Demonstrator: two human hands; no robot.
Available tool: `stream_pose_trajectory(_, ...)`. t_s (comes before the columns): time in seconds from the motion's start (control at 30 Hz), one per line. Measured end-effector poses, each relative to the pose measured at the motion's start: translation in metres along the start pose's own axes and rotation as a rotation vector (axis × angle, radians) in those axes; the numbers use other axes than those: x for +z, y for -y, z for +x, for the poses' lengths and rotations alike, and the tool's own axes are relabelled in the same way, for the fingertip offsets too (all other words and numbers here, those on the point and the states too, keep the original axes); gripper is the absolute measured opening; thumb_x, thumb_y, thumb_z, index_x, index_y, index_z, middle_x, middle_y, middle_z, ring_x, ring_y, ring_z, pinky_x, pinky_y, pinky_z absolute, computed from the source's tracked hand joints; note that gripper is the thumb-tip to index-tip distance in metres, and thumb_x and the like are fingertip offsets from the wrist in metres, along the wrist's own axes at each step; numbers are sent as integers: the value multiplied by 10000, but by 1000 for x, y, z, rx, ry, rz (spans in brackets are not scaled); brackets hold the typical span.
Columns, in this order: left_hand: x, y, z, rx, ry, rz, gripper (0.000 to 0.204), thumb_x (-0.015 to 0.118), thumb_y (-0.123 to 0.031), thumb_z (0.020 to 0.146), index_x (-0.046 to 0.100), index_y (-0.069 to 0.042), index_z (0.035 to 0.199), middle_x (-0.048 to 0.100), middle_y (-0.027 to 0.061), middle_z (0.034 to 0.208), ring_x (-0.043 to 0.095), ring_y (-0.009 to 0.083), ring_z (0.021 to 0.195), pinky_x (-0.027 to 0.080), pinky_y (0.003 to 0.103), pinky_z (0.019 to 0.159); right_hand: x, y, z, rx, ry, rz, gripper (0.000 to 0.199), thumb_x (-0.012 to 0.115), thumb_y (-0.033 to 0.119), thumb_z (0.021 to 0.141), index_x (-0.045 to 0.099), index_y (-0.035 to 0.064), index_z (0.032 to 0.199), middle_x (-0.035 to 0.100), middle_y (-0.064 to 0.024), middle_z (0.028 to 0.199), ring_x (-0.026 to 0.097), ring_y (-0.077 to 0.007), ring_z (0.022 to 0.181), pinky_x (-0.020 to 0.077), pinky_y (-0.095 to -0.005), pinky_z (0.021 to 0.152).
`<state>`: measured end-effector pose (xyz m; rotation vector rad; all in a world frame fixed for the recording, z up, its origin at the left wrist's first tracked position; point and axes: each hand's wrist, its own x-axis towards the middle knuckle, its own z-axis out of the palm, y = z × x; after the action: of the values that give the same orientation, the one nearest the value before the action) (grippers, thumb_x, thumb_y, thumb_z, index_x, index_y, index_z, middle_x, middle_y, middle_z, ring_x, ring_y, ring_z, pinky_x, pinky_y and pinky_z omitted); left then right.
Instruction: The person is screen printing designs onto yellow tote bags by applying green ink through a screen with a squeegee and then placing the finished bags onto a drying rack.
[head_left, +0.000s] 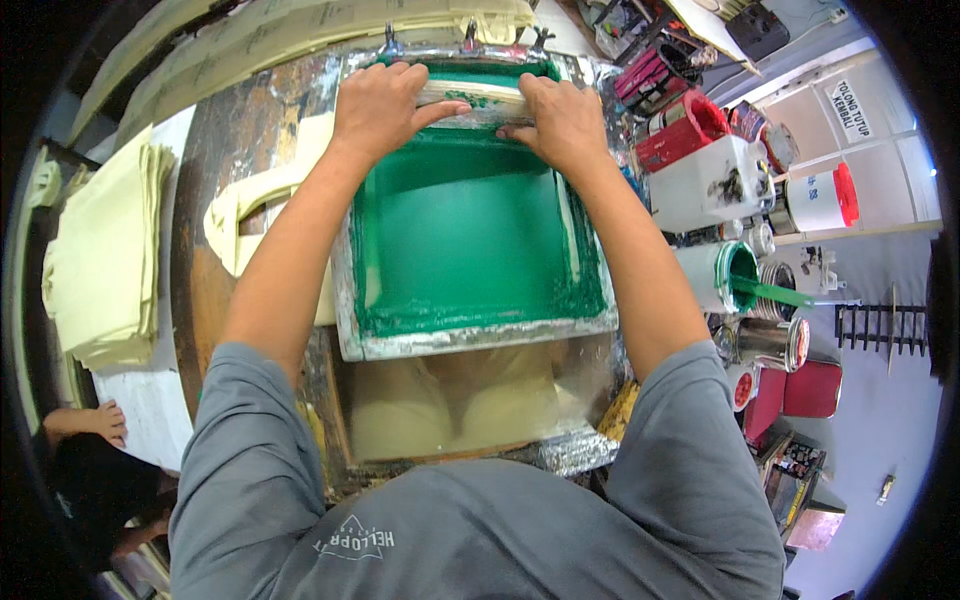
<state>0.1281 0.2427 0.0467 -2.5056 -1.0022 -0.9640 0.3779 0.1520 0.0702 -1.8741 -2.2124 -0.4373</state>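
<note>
At the far end of the green-inked screen frame (480, 341), the left hand (383, 108) and right hand (564, 118) are gripping a pale squeegee (478, 101), which is lying crosswise inside it.

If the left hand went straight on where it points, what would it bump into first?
Probably the far rim of the green-inked frame, just beyond the left hand and the squeegee it grips, though depth is hard to judge.
</note>
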Motion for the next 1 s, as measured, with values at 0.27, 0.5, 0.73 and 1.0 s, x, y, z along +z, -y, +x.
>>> stream_pose_trajectory(0.27,-84,-74,-83,-54,98,25,633,724,-743,823,635,-119,765,648,55,716,666,263,658,508,403,600,-52,51,-106,-37,22,98,538,917,364,722,612,116,1090,696,-65,981,673,-312,957,469,-487,789)
stream_pose_trajectory(0.5,-138,-116,-120,-167,214,-93,650,779,-702,785,640,-70,851,623,99,816,613,301,762,461,440,696,-88,73,-148,-6,120,164,507,920,329,708,601,130,1048,667,-62,972,642,-311,949,428,-476,805)
stream_pose_trajectory(0.73,-189,-119,-214,-415,52,-120,1009,822,-759,675,684,-64,1394,538,85,1168,468,324,1138,339,526,970,-103,100,-204,4,92,159,542,851,430,775,623,86,1127,604,-99,1039,565,-316,1026,381,-505,945)
stream_pose_trajectory(1.0,-185,-115,-248,-712,119,-371,894,895,-576,730,680,6,1373,668,66,1113,610,233,999,351,453,1072,-136,98,-195,33,43,192,579,722,562,829,645,78,1136,585,-120,1074,538,-324,1031,349,-521,958)
